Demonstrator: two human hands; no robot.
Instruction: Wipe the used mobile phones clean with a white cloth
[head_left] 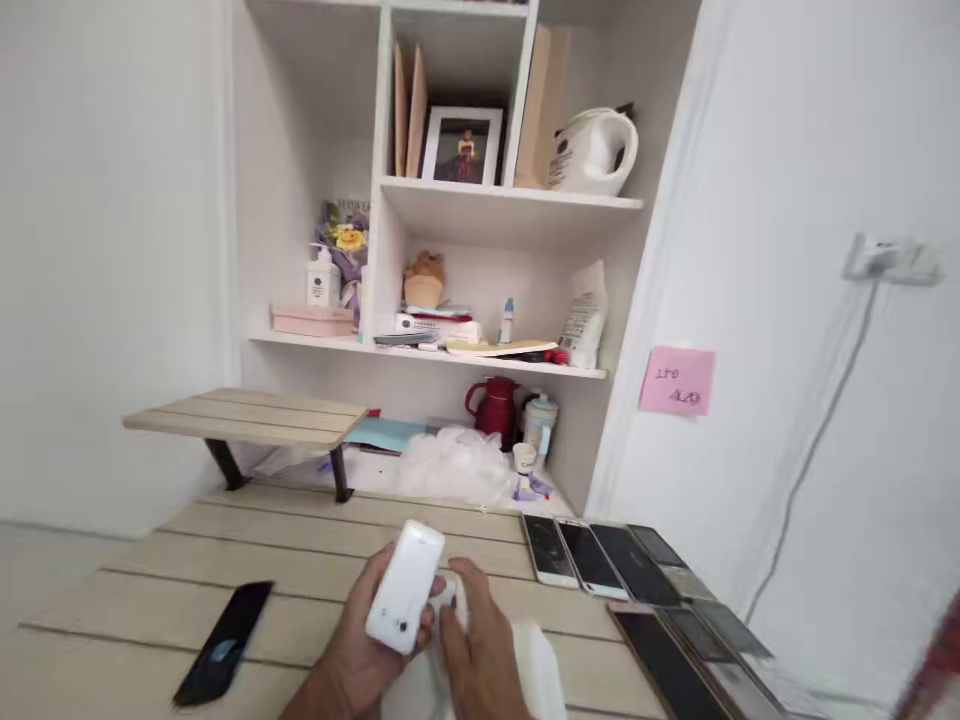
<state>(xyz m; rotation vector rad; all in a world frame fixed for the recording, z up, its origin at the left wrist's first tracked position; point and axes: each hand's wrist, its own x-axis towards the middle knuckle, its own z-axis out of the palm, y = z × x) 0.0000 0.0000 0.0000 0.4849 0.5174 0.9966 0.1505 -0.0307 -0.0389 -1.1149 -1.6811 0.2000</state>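
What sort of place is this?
Probably a home workspace for handling phones: a row of smartphones on a wooden desk, with shelves holding a framed photo and a kettle.

A pink sticky note [676, 381] on the white wall [810, 480] shows handwritten "250" above a second line too blurred to read.

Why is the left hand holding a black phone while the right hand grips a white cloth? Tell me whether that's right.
Not quite: the head view shows the left hand holding a white phone, not a black one. The right hand does grip a white cloth.
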